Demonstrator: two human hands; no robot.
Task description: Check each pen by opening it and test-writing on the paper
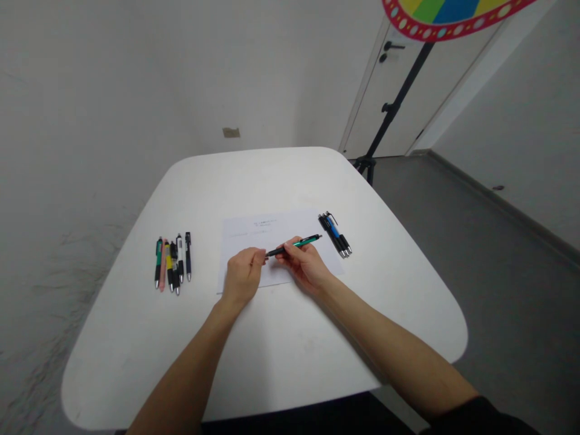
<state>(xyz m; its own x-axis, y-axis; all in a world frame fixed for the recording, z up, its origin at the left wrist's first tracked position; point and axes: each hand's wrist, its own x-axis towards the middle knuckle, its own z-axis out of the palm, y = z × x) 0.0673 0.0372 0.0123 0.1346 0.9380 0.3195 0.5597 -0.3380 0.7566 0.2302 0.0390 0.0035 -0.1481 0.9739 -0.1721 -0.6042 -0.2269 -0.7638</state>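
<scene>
Pale grey wall [272, 72] behind, white door [385, 136] at far right, grey floor [421, 217]. Black tripod stand [393, 113] before the door, under a multicoloured wheel with a red, dotted rim [444, 30], cut by the upper edge.

White, round-cornered table [254, 181] bears everything below. White paper sheet [233, 260] at centre, small dark print near its far edge; details too small to read.

Slim green-and-black pen with dark grip [310, 240] over the sheet, tilted, front end pointing left. Right hand [306, 269]: thumb and fingers closed round the pen's grip section. Left hand [244, 275]: fingers curled in, thumb forward, fingertips at the pen's front end; cannot tell whether they pinch it.

Loose row of pens [169, 266] on bare table left of the sheet: green-black, pink, yellow-black, black, white-black, dark blue-black. Some lie touching.

Smaller bunch of black and blue-black pens [335, 234] by the sheet's right edge, side by side, slanted, silvery tips toward the wearer.
</scene>
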